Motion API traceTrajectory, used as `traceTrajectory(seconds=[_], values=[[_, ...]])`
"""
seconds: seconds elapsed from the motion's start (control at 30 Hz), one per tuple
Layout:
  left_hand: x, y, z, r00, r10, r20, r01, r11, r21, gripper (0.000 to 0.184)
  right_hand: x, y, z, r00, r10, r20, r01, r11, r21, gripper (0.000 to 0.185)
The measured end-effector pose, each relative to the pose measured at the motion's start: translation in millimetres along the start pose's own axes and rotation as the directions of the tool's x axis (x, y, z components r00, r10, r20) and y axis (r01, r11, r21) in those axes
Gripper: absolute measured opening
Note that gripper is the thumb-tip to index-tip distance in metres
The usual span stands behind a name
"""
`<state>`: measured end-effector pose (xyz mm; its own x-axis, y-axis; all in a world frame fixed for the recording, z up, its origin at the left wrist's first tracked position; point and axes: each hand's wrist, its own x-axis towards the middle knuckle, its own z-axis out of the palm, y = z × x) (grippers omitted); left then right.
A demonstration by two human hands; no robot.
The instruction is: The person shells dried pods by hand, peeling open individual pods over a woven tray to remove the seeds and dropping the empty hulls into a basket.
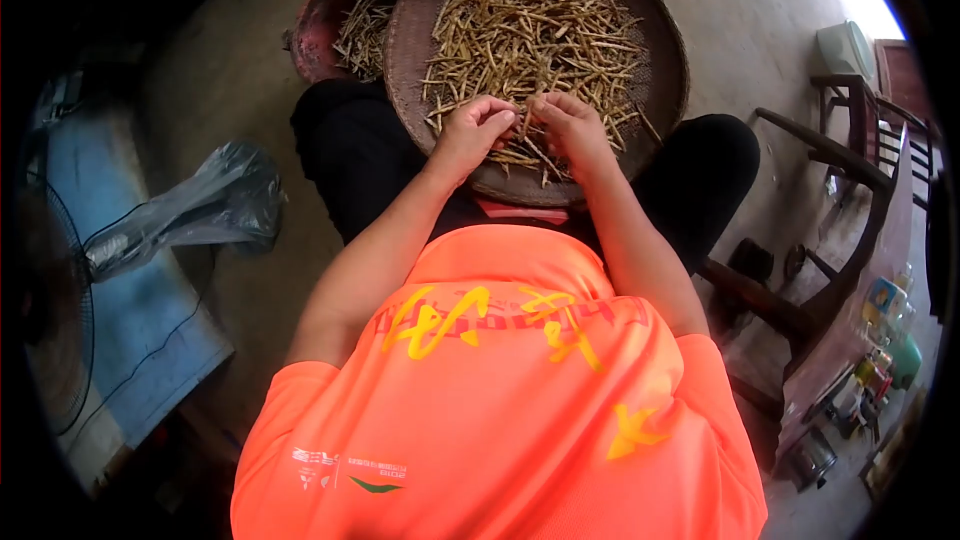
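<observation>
Many dry, brownish-yellow pods (535, 35) lie heaped in a round woven tray (660, 15) in front of my body. Over the near part of the heap, my left hand (475, 135) has its thumb and fingers pressed together. Close beside it, my right hand (573, 130) is closed too, fingertips pinched near a pod. The two hands almost touch. What lies between the fingertips of each hand is too small to make out.
A reddish basin (318, 35) with more pods stands left of the tray. Farther left are a plastic bag (225, 200), a blue board (150, 340) and a fan (50, 310). Wooden furniture (860, 155), a pale bucket (846, 47) and bottles (880, 360) are at right.
</observation>
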<state>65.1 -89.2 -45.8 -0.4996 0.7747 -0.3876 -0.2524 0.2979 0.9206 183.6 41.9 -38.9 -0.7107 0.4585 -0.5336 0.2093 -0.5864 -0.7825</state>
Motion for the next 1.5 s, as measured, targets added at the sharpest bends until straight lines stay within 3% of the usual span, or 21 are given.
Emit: traceTrajectory(seconds=[0.03, 0.1, 0.23, 0.43, 0.6, 0.9, 1.03, 1.2, 1.5], values=[[-1.1, 0.5, 2.1, 0.999, -0.017, 0.050, 0.020, 0.997, -0.068, 0.018, -2.4, 1.9, -1.5, 0.998, 0.022, 0.065, -0.030, 0.993, 0.115, 0.013], [-4.9, 4.5, 5.1, 0.987, -0.055, 0.150, 0.090, 0.968, -0.234, 0.019, -3.9, 6.3, -2.8, 0.992, 0.055, 0.112, -0.072, 0.985, 0.159, 0.013], [-9.3, 4.3, 3.5, 0.979, -0.114, 0.168, 0.162, 0.937, -0.308, 0.019, -5.1, 7.4, -1.6, 0.983, 0.075, 0.166, -0.106, 0.977, 0.186, 0.014], [-13.2, 2.4, 4.8, 0.988, -0.121, 0.093, 0.138, 0.967, -0.215, 0.016, -2.8, 12.4, 1.2, 0.993, 0.028, 0.113, -0.036, 0.997, 0.071, 0.013], [-14.5, -4.2, 16.2, 0.995, 0.081, -0.063, -0.080, 0.997, 0.024, 0.009, -5.5, 11.4, 3.0, 0.995, -0.010, 0.100, 0.011, 1.000, -0.004, 0.012], [-15.6, -6.6, 18.7, 0.985, 0.139, -0.106, -0.125, 0.984, 0.128, 0.007, -3.5, 18.1, 5.5, 0.998, -0.012, 0.061, 0.014, 0.999, -0.039, 0.013], [-14.5, -9.0, 18.0, 0.985, 0.137, -0.109, -0.120, 0.981, 0.150, 0.007, -3.7, 18.3, 5.9, 0.997, -0.020, 0.069, 0.025, 0.997, -0.075, 0.012], [-12.9, -8.4, 18.7, 0.990, 0.076, -0.122, -0.071, 0.996, 0.046, 0.007, -4.5, 15.6, 5.4, 0.998, -0.006, 0.068, 0.010, 0.998, -0.058, 0.013], [-12.8, -9.9, 14.9, 0.986, 0.129, -0.102, -0.117, 0.986, 0.117, 0.007, -6.1, 11.3, 6.5, 0.997, -0.002, 0.081, 0.009, 0.995, -0.095, 0.017]])
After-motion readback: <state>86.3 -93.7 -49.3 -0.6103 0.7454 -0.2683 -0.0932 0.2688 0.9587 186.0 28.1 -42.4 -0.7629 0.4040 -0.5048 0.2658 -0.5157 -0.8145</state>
